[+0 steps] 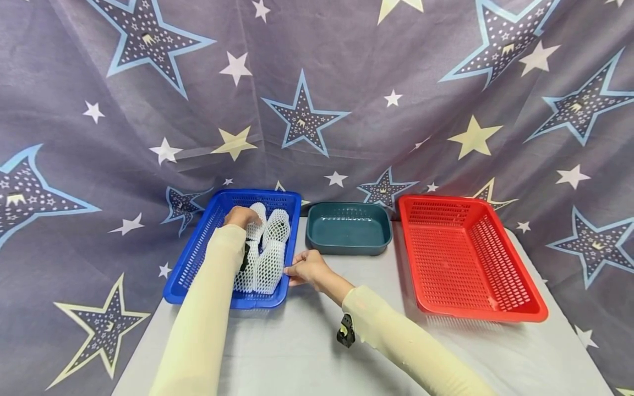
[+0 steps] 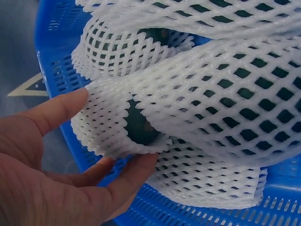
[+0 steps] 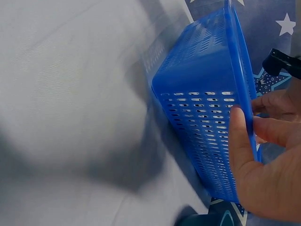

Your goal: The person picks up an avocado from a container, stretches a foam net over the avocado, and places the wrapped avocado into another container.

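Several dark green, rounded items in white foam net sleeves lie in the blue basket, mostly hidden by their nets. In the left wrist view, my left hand has its thumb and fingers on either side of one foam-netted item, gripping its end. Seen from the head, this left hand is inside the basket toward its back, beside another netted item. My right hand pinches the basket's right rim, thumb outside and fingers over the edge, as the right wrist view shows with the hand.
A dark teal dish stands behind, right of the blue basket. Farther right sits a red basket with perforated walls. All rest on a pale-covered table against a star-patterned cloth.
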`<state>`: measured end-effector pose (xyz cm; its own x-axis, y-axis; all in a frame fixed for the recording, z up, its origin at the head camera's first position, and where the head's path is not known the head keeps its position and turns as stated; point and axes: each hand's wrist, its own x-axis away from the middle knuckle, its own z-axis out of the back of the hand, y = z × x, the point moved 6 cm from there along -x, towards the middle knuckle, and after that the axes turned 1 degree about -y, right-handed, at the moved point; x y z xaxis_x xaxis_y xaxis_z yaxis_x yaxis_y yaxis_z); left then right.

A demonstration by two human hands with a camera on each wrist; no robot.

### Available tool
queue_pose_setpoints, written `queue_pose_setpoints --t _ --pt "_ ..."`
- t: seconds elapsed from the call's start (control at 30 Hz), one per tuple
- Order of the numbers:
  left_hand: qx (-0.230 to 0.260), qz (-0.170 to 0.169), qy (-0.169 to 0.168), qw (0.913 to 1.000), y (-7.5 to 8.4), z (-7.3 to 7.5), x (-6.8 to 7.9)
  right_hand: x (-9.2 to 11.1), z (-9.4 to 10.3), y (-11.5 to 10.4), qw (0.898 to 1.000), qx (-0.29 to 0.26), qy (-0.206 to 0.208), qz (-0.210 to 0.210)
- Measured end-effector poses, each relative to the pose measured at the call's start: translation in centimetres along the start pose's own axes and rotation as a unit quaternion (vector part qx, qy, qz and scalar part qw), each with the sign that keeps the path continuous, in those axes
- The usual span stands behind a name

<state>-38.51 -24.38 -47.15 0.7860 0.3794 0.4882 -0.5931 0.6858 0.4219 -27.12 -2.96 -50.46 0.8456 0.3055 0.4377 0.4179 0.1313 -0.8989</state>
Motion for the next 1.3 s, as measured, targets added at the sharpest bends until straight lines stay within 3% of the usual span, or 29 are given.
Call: queue_pose_setpoints --t 0.1,0.27,0.43,0.7,0.87,1.0,1.1,1.17,1.2,1.3 --pt "0.019 -0.006 0.035 0.9992 0.1 0.1 1.1 0.1 0.1 0.0 1.000 0.002 0.002 -0.002" --pt "-0.008 -0.012 0.057 0.9982 0.2 0.0 0.8 0.0 0.1 0.1 1.000 0.005 0.002 -0.003" --pt "-0.021 -0.005 0.050 0.9985 0.2 -0.2 0.5 0.1 0.0 0.1 1.000 0.005 0.005 -0.007" --pt "0.007 0.012 0.036 0.9993 0.2 -0.3 1.4 0.1 -0.1 0.1 1.000 -0.001 0.007 -0.011" --pt "0.018 0.015 0.008 0.9997 0.1 -0.4 1.4 0.0 -0.2 0.1 1.000 -0.010 0.004 -0.012" --pt "-0.006 -0.001 -0.024 0.9997 -0.1 -0.5 0.5 -0.1 -0.2 0.3 1.000 -0.011 -0.002 -0.015" --pt "-0.014 -0.020 -0.035 0.9991 -0.2 -0.4 -1.1 -0.2 -0.3 0.3 1.000 -0.003 -0.005 -0.018" --pt "0.002 -0.026 -0.034 0.9991 -0.4 -0.3 -2.4 -0.2 -0.3 0.2 1.000 0.004 -0.006 -0.018" --pt "0.008 -0.030 -0.023 0.9992 -0.7 -0.3 -3.9 -0.1 -0.3 0.2 1.000 0.007 -0.006 -0.018" --pt "0.028 -0.028 -0.016 0.9991 -0.8 0.2 -4.9 0.0 -0.3 -0.1 1.000 0.013 -0.003 -0.017"
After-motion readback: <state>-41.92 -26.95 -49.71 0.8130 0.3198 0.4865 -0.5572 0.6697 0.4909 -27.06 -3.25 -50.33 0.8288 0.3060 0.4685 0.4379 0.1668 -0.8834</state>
